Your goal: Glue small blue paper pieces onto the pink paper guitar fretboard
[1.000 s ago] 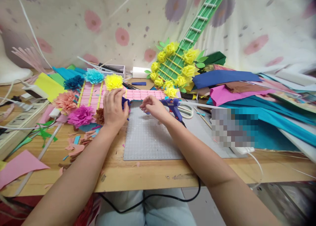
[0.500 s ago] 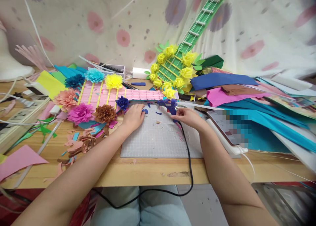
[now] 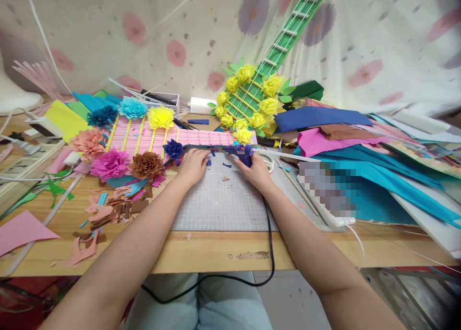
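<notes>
The left hand [image 3: 193, 167] lies palm down, fingers bent, any grip hidden, just right of the blue flower [image 3: 173, 149] on the pink guitar [image 3: 205, 138]; the right hand [image 3: 260, 171] grips the glue gun [image 3: 245, 153], its left-facing nozzle best kept clear of fingers.

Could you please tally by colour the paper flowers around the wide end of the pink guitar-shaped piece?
Dark teal flower: 1
Light blue flower: 1
Yellow flower: 1
Salmon flower: 1
Magenta flower: 1
Brown flower: 1
Dark blue flower: 1
Total: 7
</notes>
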Demonstrator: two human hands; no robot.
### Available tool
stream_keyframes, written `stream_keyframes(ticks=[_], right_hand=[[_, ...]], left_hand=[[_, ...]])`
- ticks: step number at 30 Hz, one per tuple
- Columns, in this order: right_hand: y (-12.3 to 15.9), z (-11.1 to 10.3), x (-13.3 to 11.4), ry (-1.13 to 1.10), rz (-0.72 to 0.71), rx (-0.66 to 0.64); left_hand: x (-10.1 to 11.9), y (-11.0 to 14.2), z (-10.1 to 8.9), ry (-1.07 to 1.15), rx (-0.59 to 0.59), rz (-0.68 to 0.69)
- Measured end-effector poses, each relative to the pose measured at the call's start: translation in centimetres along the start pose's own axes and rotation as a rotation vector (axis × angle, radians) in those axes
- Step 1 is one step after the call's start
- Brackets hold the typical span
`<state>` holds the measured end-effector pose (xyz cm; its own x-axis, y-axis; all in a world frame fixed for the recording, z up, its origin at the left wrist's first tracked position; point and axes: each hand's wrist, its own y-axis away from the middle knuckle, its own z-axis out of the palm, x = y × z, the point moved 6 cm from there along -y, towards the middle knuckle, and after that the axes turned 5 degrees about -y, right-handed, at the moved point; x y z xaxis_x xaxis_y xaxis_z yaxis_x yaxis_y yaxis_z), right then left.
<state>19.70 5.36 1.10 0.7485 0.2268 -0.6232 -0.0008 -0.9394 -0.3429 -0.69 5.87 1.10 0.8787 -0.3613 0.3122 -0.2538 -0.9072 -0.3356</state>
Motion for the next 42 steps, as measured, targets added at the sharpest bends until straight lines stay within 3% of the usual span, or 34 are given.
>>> stream_keyframes(ticks=[6,14,18,23,28,36,42], right_hand=[[0.3,-0.1,0.3,0.006,0.114,-0.033],[0.3,-0.1,0.5,-0.050,0.125,0.026],[0.4,-0.4,0.5,-0.108,0.136,0.031],[0.7,-0.4,0.8,-0.234,0.177,-0.057],[1.0,0.7,0.9,-0.459,0.188,-0.190],[1.3,0.7,0.2,-0.406,0.161,-0.184],[1.7,0.8,-0.1,-0.437,0.187,-0.219]], left_hand=[[0.7,0.0,0.0,-0.027,-0.057,0.036],[0.4,-0.1,-0.6,0.032,0.034,0.027],[0.0,0.2,-0.8,0.100,0.040,-0.058],[-0.7,0.7,-0.8,0.196,0.015,-0.210],[-0.9,0.9,-0.7,0.184,0.026,-0.236],[-0.9,0.8,-1.0,0.131,0.087,-0.194],[-1.3,1.0,-0.8,0.217,0.069,-0.305]])
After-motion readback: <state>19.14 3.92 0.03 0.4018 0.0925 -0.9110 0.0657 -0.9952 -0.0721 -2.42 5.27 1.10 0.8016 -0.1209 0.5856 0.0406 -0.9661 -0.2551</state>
